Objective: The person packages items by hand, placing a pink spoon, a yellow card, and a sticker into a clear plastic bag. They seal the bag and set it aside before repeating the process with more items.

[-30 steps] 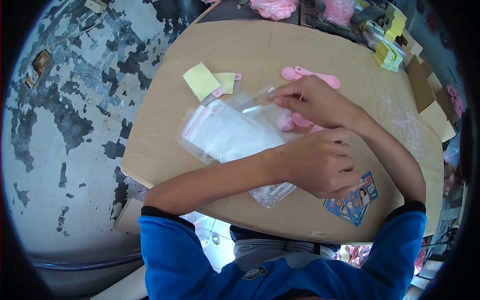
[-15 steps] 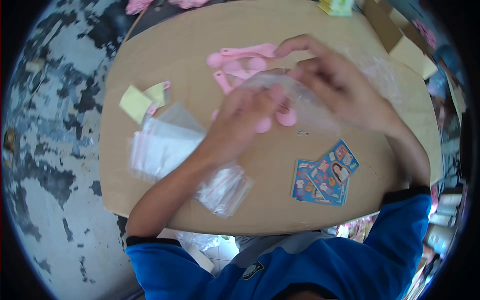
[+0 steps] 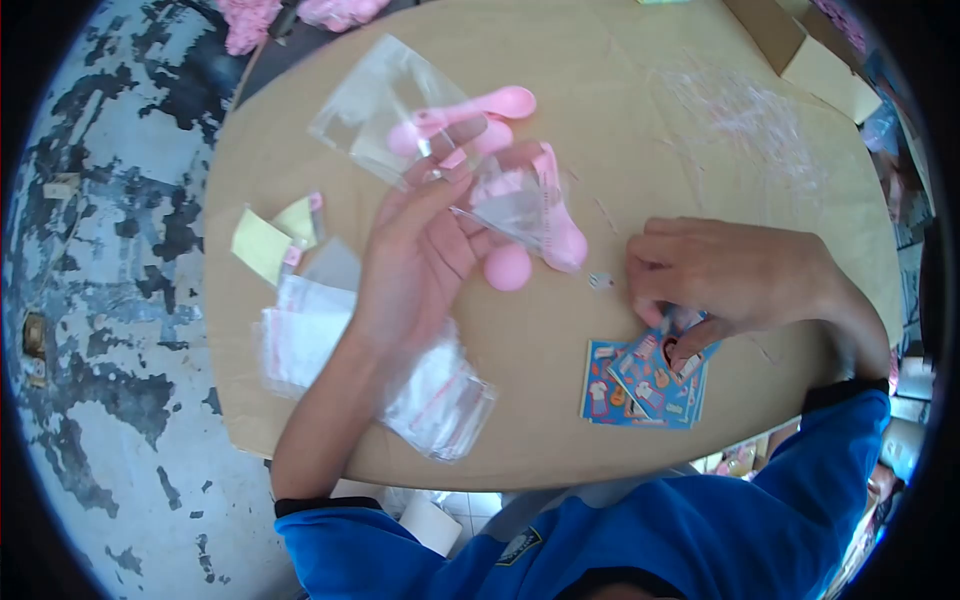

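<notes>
My left hand (image 3: 425, 240) has its fingers round a clear plastic bag (image 3: 510, 205), palm turned up. Beneath and beyond it lie several pink spoons (image 3: 510, 100), some seen through clear plastic. My right hand (image 3: 715, 275) is over the blue printed cards (image 3: 640, 385), with thumb and fingers at the top card. A stack of clear bags (image 3: 310, 325) lies partly behind my left forearm. Next to that stack are yellow paper pieces (image 3: 262, 245) with small pink parts.
Thin clear strips (image 3: 750, 120) are scattered at the back right. A cardboard box (image 3: 825, 70) stands at the far right edge. Pink bundles (image 3: 250, 20) are beyond the table's back left. A small printed scrap (image 3: 601, 282) lies mid-table.
My hands have moved apart. The right one has come down onto the cards; the left has shifted left, still with clear plastic. The view has shifted slightly.
</notes>
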### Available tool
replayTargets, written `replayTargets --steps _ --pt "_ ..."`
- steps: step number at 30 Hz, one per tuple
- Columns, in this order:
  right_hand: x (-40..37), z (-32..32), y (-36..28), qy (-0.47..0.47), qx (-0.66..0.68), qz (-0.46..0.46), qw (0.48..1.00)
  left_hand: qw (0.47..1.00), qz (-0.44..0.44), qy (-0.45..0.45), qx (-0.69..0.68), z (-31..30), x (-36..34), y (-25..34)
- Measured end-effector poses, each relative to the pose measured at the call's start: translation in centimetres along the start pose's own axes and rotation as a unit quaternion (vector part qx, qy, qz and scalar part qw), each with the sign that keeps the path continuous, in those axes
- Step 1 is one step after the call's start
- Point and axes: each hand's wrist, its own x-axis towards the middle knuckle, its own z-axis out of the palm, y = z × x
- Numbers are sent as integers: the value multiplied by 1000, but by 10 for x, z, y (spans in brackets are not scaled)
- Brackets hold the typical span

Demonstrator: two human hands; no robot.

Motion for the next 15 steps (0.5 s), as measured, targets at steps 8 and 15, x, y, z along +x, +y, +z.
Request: replayTargets --steps 8,15 --pt "12 -3 28 170 262 116 943 998 -21 51 -18 -5 2 0" --pt "22 8 24 260 403 155 864 997 8 37 63 -2 0 -2"
